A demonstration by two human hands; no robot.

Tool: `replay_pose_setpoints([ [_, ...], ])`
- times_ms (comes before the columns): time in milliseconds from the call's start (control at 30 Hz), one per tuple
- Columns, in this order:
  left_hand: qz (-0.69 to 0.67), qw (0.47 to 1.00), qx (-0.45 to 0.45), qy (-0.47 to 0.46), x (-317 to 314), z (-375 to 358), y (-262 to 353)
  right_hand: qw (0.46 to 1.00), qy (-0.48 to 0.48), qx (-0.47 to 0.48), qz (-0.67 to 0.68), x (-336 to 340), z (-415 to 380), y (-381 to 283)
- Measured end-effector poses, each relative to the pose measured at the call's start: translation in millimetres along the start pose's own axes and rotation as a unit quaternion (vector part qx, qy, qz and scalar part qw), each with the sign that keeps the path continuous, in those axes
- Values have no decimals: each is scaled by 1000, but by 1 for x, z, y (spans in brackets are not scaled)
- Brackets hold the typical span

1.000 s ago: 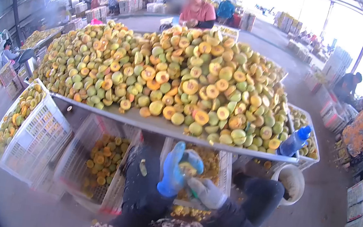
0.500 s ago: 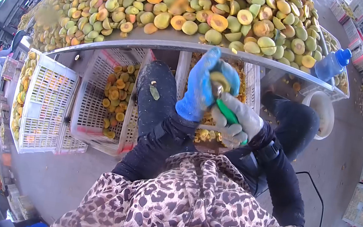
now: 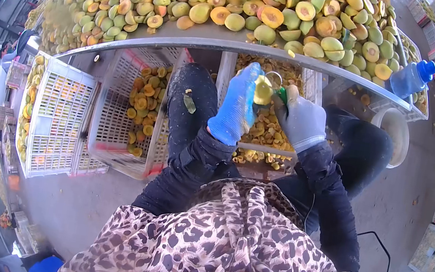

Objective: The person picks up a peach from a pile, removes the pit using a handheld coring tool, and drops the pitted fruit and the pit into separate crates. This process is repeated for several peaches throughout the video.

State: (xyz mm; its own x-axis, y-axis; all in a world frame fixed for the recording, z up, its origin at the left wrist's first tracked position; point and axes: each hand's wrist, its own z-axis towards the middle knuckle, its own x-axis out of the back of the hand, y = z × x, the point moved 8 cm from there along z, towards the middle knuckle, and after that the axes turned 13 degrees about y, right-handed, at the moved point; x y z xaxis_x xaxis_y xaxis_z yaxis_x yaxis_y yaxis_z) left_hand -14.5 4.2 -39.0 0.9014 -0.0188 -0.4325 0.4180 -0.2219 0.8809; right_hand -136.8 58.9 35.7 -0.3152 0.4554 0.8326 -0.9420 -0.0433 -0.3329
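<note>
My left hand [image 3: 238, 105], in a blue glove, holds a yellow-green fruit half [image 3: 263, 90] at its fingertips. Wrapped round the green handle of a tool [image 3: 282, 94] is my right hand [image 3: 302, 117], in a grey-white glove. The tool's thin metal loop [image 3: 274, 78] curves beside the fruit's upper right edge. Both hands are above a crate [image 3: 317, 88] holding fruit pieces [image 3: 269, 129], between my knees. Beyond them, a metal-edged table [image 3: 186, 41] bears a large heap of halved fruit [image 3: 215, 0].
Left of my legs stand a crate of orange halves [image 3: 99, 129] and a fuller white crate [image 3: 58, 129]. A blue bottle [image 3: 410, 79] stands on the table's right corner, above a white bucket [image 3: 403, 141]. A black cable [image 3: 388, 257] lies on the floor at right.
The tool's loop has come away from the fruit and now shows beside it. My right hand has moved up and slightly right, and the view has shifted a little.
</note>
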Motion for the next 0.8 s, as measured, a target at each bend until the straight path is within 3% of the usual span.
replay_pose_setpoints([
  [33,-1,1000,-5,3,5,-2,-1,999,-19,-1,-32,-3,-1,-2],
  [100,262,937,-229,-19,-6,-24,38,997,-38,-11,-73,-18,-11,0],
  [133,-55,988,13,140,3,-28,21,991,-57,-30,-118,-31,-16,8],
  [200,11,986,-40,160,11,-42,53,960,-139,-47,-240,-60,-25,59],
  [233,72,977,-91,179,21,-39,72,955,-141,-132,-227,-63,-31,90],
  [267,243,920,-206,229,42,-36,107,963,-130,-162,-170,-62,-36,108],
  [300,411,818,-300,269,66,-39,141,964,-134,-157,-166,-62,-45,111],
  [367,658,530,-434,314,91,-18,169,967,-122,-161,-158,-61,-49,114],
  [400,654,529,-439,317,94,4,166,968,-144,-161,-126,-65,-47,106],
  [467,538,637,-519,189,75,47,167,981,-133,-117,-84,-89,-48,91],
  [500,499,686,-516,117,46,61,164,990,-95,-102,19,-101,-52,83],
  [533,517,670,-531,50,26,82,148,996,-74,-45,23,-95,-50,58],
  [567,563,679,-472,0,16,115,124,992,-94,-72,33,-102,-55,48],
  [600,613,638,-466,-18,3,134,105,989,-121,-73,37,-97,-52,34],
  [667,687,632,-353,-66,-3,176,67,987,-117,-78,76,-101,-64,30],
  [733,752,565,-325,-102,-14,184,57,977,-162,-112,79,-94,-69,30],
  [800,751,563,-335,-83,-14,194,48,972,-183,-137,62,-95,-72,39],
])
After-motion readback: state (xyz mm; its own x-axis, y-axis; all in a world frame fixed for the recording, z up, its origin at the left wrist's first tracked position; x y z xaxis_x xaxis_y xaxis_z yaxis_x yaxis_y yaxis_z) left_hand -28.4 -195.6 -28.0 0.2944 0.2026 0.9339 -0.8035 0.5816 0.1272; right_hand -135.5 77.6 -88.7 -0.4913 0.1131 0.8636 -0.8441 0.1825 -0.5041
